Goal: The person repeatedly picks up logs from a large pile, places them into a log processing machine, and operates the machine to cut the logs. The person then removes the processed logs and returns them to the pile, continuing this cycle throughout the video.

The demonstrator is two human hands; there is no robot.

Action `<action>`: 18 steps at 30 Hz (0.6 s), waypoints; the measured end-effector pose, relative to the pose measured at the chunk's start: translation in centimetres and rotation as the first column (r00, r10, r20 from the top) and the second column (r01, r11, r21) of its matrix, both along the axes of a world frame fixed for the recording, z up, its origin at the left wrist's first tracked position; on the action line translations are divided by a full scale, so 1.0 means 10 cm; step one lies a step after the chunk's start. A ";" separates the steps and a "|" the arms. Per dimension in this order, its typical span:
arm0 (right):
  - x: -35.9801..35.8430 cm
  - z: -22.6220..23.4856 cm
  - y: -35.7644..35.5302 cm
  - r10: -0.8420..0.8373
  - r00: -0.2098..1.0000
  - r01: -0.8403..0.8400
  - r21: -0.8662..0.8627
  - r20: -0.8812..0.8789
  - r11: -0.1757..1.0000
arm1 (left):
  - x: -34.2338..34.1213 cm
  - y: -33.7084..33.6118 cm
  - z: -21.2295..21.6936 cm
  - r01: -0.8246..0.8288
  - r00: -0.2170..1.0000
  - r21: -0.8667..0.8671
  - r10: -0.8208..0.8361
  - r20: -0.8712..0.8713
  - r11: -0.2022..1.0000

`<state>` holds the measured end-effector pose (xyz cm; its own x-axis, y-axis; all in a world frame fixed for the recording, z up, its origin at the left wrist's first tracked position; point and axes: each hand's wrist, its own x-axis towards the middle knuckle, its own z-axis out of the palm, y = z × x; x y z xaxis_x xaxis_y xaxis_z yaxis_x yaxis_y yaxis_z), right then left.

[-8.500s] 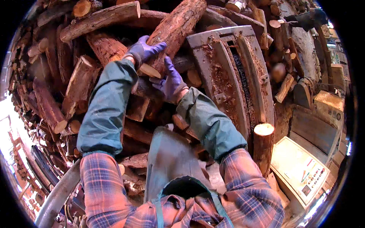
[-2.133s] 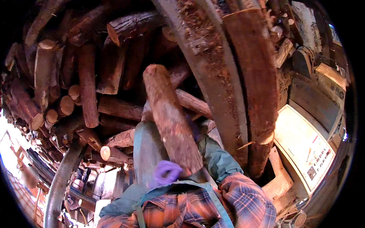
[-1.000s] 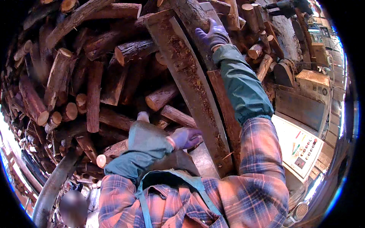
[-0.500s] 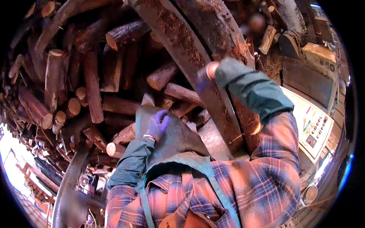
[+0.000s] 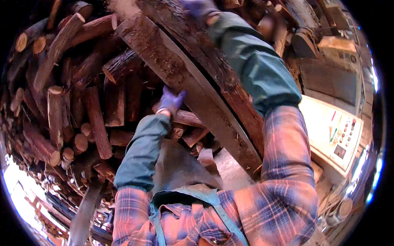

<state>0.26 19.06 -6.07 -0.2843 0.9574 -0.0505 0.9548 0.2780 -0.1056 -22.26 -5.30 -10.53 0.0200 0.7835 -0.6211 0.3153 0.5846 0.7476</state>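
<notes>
Stacked logs (image 5: pixel 97 123) crowd left of the metal trough (image 5: pixel 186 84); rough log (image 5: pixel 217 65) lies along it. Your left hand (image 5: pixel 171 101), near its edge, is spread, apparently empty; your right hand (image 5: pixel 201 7), blurred toward its far end, grip unclear. Lopsided pushing could roll the log out.

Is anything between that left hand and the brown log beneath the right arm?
Yes: the long, sawdust-covered metal rail runs between the purple-gloved left hand and the rough, bark-covered brown log.
</notes>
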 end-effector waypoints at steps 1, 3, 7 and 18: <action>0.30 -0.08 -0.14 -0.042 0.995 0.047 -0.057 0.088 0.997 | 0.01 -0.11 -0.55 -0.115 0.993 0.007 0.115 -0.012 0.993; 0.63 -0.17 -0.31 -0.031 0.991 0.056 -0.204 0.128 0.977 | -0.22 -0.29 -1.37 0.653 0.318 0.195 -0.030 -0.948 0.732; 1.98 -0.23 -0.57 -0.050 0.993 0.094 -0.475 0.104 0.875 | 0.09 -0.15 -1.20 -0.029 0.886 0.104 0.073 -0.457 0.994; 0.12 0.94 -0.54 0.109 0.808 -0.168 -0.049 -0.578 0.985 | -0.04 -0.09 0.15 -0.167 0.984 -0.137 0.157 -0.079 0.976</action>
